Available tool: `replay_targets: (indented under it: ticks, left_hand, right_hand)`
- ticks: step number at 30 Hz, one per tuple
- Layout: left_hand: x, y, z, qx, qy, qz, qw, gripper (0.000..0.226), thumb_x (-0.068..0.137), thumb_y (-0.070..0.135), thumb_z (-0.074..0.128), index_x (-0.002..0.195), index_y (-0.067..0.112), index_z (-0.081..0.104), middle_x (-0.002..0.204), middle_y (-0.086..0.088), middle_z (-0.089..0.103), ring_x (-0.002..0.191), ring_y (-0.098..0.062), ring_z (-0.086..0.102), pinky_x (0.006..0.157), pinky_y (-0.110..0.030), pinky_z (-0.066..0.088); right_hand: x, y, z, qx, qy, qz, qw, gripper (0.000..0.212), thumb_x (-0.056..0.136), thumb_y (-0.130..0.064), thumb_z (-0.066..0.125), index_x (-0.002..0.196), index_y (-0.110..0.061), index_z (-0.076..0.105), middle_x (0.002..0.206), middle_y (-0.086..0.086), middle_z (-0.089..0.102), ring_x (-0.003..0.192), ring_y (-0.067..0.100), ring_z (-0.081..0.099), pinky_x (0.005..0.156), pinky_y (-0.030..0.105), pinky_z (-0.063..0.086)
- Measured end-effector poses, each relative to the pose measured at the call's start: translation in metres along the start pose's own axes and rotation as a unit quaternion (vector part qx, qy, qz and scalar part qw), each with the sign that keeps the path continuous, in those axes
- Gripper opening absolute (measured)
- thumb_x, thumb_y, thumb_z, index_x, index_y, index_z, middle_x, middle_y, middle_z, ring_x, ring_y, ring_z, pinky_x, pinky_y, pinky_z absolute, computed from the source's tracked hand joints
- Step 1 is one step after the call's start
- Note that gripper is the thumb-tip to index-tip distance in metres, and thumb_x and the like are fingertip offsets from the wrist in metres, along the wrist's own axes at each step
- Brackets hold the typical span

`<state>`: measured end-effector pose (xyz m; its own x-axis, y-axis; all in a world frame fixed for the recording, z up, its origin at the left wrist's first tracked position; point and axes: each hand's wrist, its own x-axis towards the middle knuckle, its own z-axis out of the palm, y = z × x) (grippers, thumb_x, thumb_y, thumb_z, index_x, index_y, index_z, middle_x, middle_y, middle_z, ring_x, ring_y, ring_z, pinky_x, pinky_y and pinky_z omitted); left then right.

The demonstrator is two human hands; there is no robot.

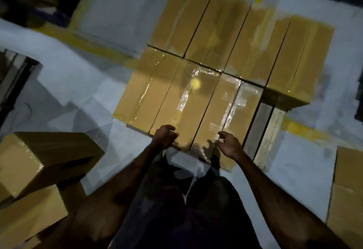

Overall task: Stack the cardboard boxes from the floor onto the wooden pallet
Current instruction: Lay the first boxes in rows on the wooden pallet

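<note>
Both hands (166, 136) (228, 144) over taped boxes (196, 83) on pallet (265, 131)

Seven boxes (196, 68) are sitting in two touching rows, apparently on the pallet (265, 131); more loose boxes (39, 170) are lying left.

A single head-worn wide-angle view looks steeply down, close over the pallet (269, 131) and floor (82, 83).

Two bare forearms come up from the bottom of the frame, no sleeves, no gloves, no watch on the left hand (164, 136) or right hand (230, 144). Lower centre, dark clothing (196, 219) covers the body and legs, detail lost in shadow.
</note>
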<state>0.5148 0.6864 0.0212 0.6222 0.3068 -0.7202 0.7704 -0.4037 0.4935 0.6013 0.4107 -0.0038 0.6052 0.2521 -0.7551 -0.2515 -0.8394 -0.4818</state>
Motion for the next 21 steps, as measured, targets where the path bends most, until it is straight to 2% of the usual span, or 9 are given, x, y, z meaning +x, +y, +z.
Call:
replay_targets:
  ticks: [2, 8, 10, 12, 14, 16, 18, 21]
  left_hand:
    - [-0.023, 0.015, 0.004, -0.006, 0.017, -0.011, 1.0, 0.036, 0.096, 0.028, 0.074, 0.129, 0.012, 0.068, 0.091, -0.002, 0.071, 0.087, -0.021, 0.067, 0.075, -0.024, 0.045]
    - [-0.091, 0.021, 0.018, -0.083, 0.059, 0.027, 0.994, 0.042, 0.098, 0.03, 0.074, 0.135, 0.012, 0.067, 0.098, 0.004, 0.073, 0.095, -0.018, 0.071, 0.083, -0.027, 0.051]
    - [-0.113, 0.013, 0.02, -0.096, 0.079, 0.035, 0.992, 0.042, 0.098, 0.029, 0.074, 0.134, 0.009, 0.067, 0.102, 0.002, 0.075, 0.097, -0.016, 0.07, 0.08, -0.02, 0.051]
    - [-0.136, 0.0, 0.019, -0.107, 0.092, 0.039, 0.989, 0.04, 0.099, 0.026, 0.073, 0.133, 0.006, 0.066, 0.104, -0.001, 0.074, 0.096, -0.014, 0.068, 0.069, -0.005, 0.044]
    - [-0.156, -0.012, 0.017, -0.107, 0.112, 0.043, 0.987, 0.039, 0.1, 0.024, 0.072, 0.134, 0.005, 0.066, 0.107, -0.003, 0.073, 0.098, -0.013, 0.065, 0.067, -0.002, 0.041]
    - [-0.168, -0.025, 0.015, -0.105, 0.126, 0.047, 0.985, 0.039, 0.101, 0.024, 0.071, 0.135, 0.006, 0.066, 0.113, -0.005, 0.074, 0.102, -0.009, 0.061, 0.071, -0.006, 0.04]
    - [-0.177, -0.035, 0.009, -0.113, 0.135, 0.044, 0.983, 0.039, 0.101, 0.026, 0.07, 0.136, 0.008, 0.067, 0.117, -0.004, 0.074, 0.105, -0.007, 0.059, 0.081, -0.015, 0.041]
    - [-0.187, -0.051, 0.001, -0.164, 0.145, 0.041, 0.975, 0.041, 0.098, 0.031, 0.072, 0.135, 0.014, 0.068, 0.112, 0.003, 0.073, 0.109, -0.014, 0.066, 0.094, -0.028, 0.05]
  right_hand:
    - [-0.013, -0.002, -0.013, 0.003, 0.016, -0.011, 1.0, 0.057, 0.098, -0.028, 0.073, 0.15, -0.011, 0.055, 0.149, 0.01, 0.061, 0.135, 0.028, 0.058, 0.112, 0.035, 0.045]
    - [-0.061, -0.018, -0.022, 0.019, 0.031, -0.05, 0.998, 0.052, 0.098, -0.026, 0.072, 0.147, -0.015, 0.059, 0.143, 0.007, 0.065, 0.131, 0.027, 0.061, 0.111, 0.038, 0.048]
    - [-0.076, -0.023, -0.015, 0.012, 0.022, -0.071, 0.997, 0.052, 0.098, -0.026, 0.072, 0.147, -0.015, 0.058, 0.144, 0.007, 0.064, 0.13, 0.027, 0.061, 0.111, 0.04, 0.048]
    - [-0.09, -0.029, -0.004, 0.009, 0.016, -0.086, 0.996, 0.052, 0.098, -0.026, 0.072, 0.148, -0.016, 0.058, 0.145, 0.007, 0.064, 0.129, 0.027, 0.062, 0.111, 0.04, 0.048]
    - [-0.104, -0.036, 0.007, 0.012, 0.018, -0.094, 0.995, 0.052, 0.099, -0.025, 0.072, 0.148, -0.015, 0.058, 0.144, 0.006, 0.063, 0.129, 0.027, 0.062, 0.109, 0.037, 0.048]
    - [-0.118, -0.045, 0.018, 0.018, 0.025, -0.103, 0.994, 0.052, 0.099, -0.024, 0.072, 0.148, -0.015, 0.057, 0.145, 0.006, 0.063, 0.13, 0.028, 0.062, 0.108, 0.037, 0.048]
    - [-0.132, -0.053, 0.028, 0.021, 0.03, -0.114, 0.993, 0.052, 0.1, -0.025, 0.071, 0.149, -0.015, 0.056, 0.146, 0.006, 0.062, 0.131, 0.027, 0.061, 0.11, 0.041, 0.049]
    - [-0.151, -0.072, 0.043, 0.007, 0.028, -0.133, 0.991, 0.052, 0.101, -0.025, 0.07, 0.149, -0.015, 0.055, 0.146, 0.006, 0.061, 0.13, 0.026, 0.06, 0.108, 0.04, 0.049]
